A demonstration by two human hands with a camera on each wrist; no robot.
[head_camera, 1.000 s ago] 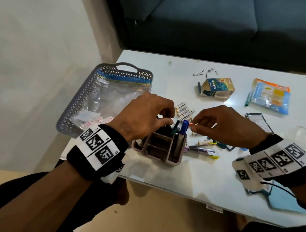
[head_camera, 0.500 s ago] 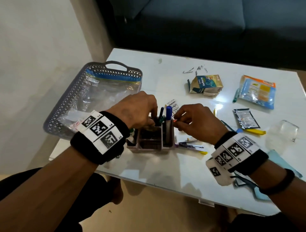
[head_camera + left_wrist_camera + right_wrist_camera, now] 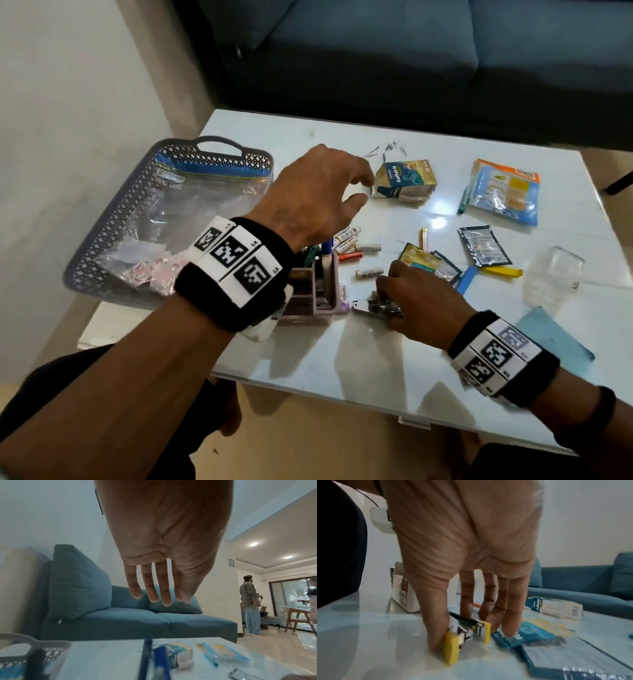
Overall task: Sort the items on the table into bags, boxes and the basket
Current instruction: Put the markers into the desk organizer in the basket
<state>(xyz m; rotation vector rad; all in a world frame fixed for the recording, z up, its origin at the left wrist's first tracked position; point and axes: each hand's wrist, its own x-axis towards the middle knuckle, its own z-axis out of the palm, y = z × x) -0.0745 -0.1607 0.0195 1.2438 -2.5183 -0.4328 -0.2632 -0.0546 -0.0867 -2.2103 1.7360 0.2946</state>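
the right hand (image 3: 467, 555) pinches the yellow-ended stapler (image 3: 467, 630) lying on the table (image 3: 376, 359) beside the organizer (image 3: 308, 291); better grip firmly before lifting. the left hand (image 3: 308, 198) hovers, fingers relaxed, empty.

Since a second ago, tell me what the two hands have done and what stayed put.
The left hand has left the pen organizer and risen, open and holding nothing, toward the small carton. The right hand has dropped from the organizer to the table and pinches a yellow-ended metal tool. The organizer, basket and pouches have stayed put.
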